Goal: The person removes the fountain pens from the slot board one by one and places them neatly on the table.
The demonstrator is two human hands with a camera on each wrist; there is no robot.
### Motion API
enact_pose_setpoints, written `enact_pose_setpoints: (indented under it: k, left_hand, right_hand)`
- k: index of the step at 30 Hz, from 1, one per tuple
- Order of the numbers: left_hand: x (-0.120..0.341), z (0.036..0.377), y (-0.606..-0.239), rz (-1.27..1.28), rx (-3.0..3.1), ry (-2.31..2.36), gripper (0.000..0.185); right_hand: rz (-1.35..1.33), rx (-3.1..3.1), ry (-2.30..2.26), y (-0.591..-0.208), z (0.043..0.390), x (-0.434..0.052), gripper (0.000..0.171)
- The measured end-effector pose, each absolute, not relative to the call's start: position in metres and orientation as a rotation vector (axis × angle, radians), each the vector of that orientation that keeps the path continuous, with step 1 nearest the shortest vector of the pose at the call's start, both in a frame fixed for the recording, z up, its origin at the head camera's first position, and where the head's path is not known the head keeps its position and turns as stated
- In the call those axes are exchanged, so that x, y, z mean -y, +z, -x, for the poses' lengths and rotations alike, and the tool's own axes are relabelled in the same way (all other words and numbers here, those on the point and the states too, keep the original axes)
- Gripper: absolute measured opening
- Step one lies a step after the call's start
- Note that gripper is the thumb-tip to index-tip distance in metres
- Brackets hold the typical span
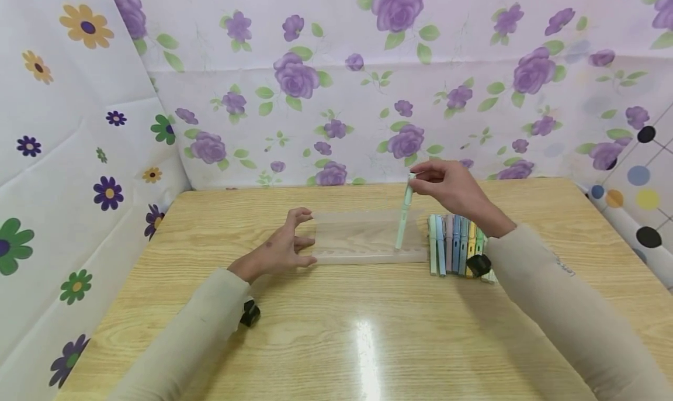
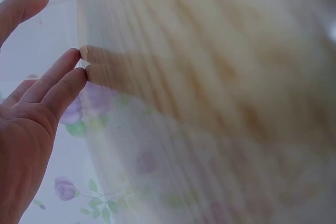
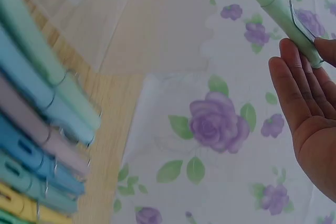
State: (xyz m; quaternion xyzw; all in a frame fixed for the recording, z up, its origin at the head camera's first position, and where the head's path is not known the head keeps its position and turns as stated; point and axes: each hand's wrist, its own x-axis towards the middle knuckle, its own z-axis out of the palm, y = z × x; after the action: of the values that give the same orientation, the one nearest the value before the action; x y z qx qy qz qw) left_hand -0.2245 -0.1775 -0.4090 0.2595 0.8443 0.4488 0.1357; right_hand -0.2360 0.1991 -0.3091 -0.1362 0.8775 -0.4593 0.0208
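Observation:
A clear plastic pen rack (image 1: 363, 237) with a notched front edge lies on the table. My left hand (image 1: 286, 246) is at its left end, fingers spread; in the left wrist view two straight fingertips (image 2: 79, 69) touch the rack's edge. My right hand (image 1: 447, 185) pinches a light green pen (image 1: 404, 214) by its clip end. The pen hangs near upright, slightly tilted, over the rack's right part; whether its lower end touches the rack, I cannot tell. In the right wrist view, thumb and fingers hold the capped end of the pen (image 3: 294, 27).
A row of several pastel pens (image 1: 456, 246) lies side by side just right of the rack, partly beneath my right wrist. Flowered cloth (image 1: 294, 76) hangs behind the wooden table (image 1: 294, 336), with another cloth (image 1: 79, 155) along the left side.

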Motion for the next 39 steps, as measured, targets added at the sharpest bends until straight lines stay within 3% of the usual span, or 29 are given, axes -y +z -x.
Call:
enact_pose_setpoints:
  k: [30,39]
  left_hand:
    - [0.178,0.226,-0.405,-0.683,-2.438,1.268,0.092]
    - [0.178,0.225,-0.404,-0.666,-2.433,1.263,0.090]
  right_hand:
    - [0.058,-2.695,-1.248,-0.339,0.220,-0.342,0.078]
    - [0.028,-2.611,-1.210,-0.358,0.218,-0.377,0.075]
